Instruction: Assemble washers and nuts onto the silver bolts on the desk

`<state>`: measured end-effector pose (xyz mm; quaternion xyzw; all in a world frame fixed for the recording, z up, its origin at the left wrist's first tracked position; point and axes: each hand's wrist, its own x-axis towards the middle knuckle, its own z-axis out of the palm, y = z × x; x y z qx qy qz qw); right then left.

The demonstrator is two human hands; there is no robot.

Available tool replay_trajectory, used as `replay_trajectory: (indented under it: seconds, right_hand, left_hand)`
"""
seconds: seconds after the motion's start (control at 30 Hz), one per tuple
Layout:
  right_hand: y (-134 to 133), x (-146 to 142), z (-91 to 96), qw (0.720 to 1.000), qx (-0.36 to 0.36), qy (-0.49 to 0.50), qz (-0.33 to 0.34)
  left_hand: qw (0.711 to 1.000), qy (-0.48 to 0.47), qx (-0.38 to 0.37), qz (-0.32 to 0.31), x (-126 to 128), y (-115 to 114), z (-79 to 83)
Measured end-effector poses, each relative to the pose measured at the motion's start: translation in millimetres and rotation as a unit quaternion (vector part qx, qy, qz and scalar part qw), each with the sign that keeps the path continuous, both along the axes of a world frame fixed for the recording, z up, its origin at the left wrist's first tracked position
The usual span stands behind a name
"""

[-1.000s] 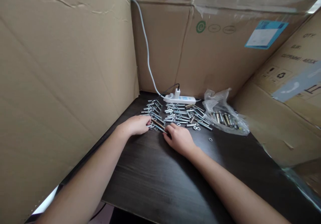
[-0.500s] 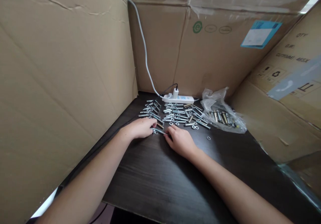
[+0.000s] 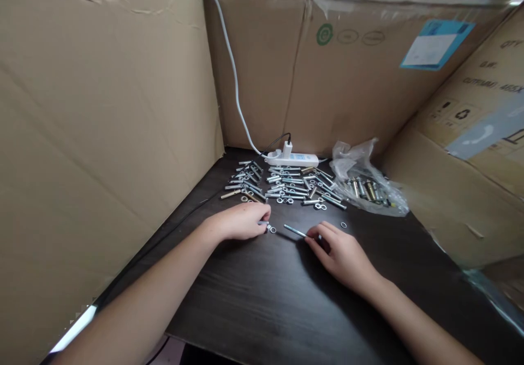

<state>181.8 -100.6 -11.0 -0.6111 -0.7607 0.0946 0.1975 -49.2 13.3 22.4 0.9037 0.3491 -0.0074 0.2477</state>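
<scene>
My right hand (image 3: pixel 341 253) pinches a long silver bolt (image 3: pixel 295 231) near one end, and the bolt points left over the dark table. My left hand (image 3: pixel 243 221) is closed, with its fingertips low at the tabletop. A short silvery metal piece (image 3: pixel 263 223) shows at those fingertips; most of it is hidden by the fingers. Right beside them lie a ring washer (image 3: pixel 273 230) and a small nut-like part. Behind both hands, bolts, sleeves, nuts and washers lie in two groups, the left group (image 3: pixel 248 178) and the larger right group (image 3: pixel 292 181).
A clear plastic bag (image 3: pixel 393 204) with more bolts lies at the back right. A white power strip (image 3: pixel 292 160) with a plug and cables stands against the cardboard wall (image 3: pixel 262 70). One loose washer (image 3: pixel 343 225) is on the dark table (image 3: pixel 254 294). Cardboard encloses three sides.
My right hand has moved right and nearer to me, with the bolt now drawn away from the left hand. My left hand has shifted right and slightly nearer.
</scene>
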Motion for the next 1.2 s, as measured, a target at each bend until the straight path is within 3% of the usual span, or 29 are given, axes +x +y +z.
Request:
replay_trajectory:
  seconds: [0.2,0.4,0.57,0.63,0.83,1.07,1.2]
  right_hand:
    - [0.0,4.6,4.4,0.996,-0.01,0.093,0.007]
    - [-1.4,5.1,3.4,0.99,0.002,0.139,0.003]
    - [1.0,7.1,-0.3,0.985,0.034,0.17,-0.01]
    - [2.1,7.7,-1.0,0.983,0.044,0.178,-0.016]
    - [1.9,8.3,0.3,0.977,0.067,0.199,-0.034]
    - [0.7,6.6,3.8,0.971,0.09,0.217,-0.034]
    - [-0.2,6.3,4.4,0.968,0.105,0.227,-0.033]
  left_hand:
    - [0.994,-0.104,0.014,0.023,9.3,-4.0,4.4]
    - [0.966,-0.257,-0.014,0.033,20.5,-12.1,3.0]
    - [0.952,-0.304,-0.001,0.039,23.2,-17.4,5.5]
    - [0.939,-0.339,-0.043,0.048,23.5,-17.4,7.1]
    - [0.859,-0.433,-0.265,0.061,25.5,-13.2,7.3]
    - [0.817,-0.442,-0.366,0.058,24.3,-8.2,1.4]
    - [0.826,-0.426,-0.364,0.058,25.8,-7.1,-2.1]
